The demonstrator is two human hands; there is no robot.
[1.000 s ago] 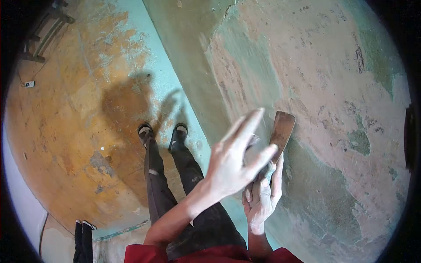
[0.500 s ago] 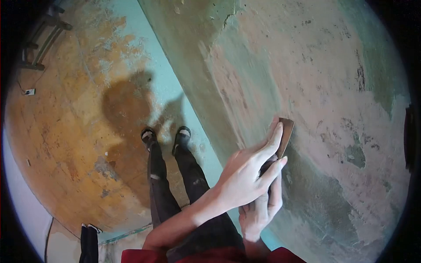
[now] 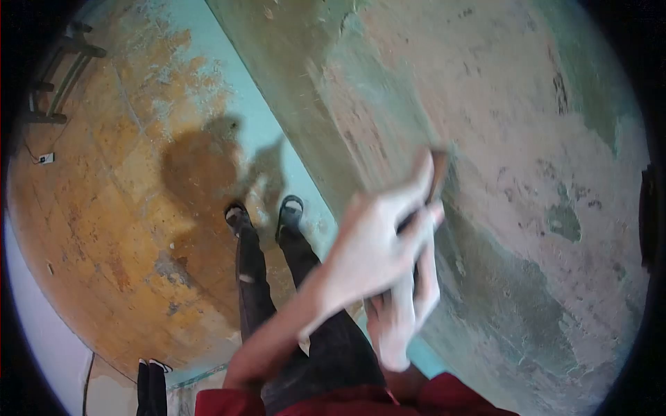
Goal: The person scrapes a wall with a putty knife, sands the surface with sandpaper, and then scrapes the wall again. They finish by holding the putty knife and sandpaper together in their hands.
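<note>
In the head view my left hand is closed round a brown flat-bladed tool, its fingers blurred by motion. Just below it, my right hand wraps round the tool's dark handle. The tool's wide brown end touches or hovers close to the wall, which has patchy pinkish and green-grey plaster. How firmly the blade meets the surface cannot be made out. Part of the handle is hidden by the fingers.
My legs and sandalled feet stand on the worn orange floor, beside a pale blue strip along the wall. A dark wooden stool and a small white socket are at the left. Another person's legs show at lower left.
Both hands and the tool have moved up and to the left along the wall. The view has shifted slightly.
</note>
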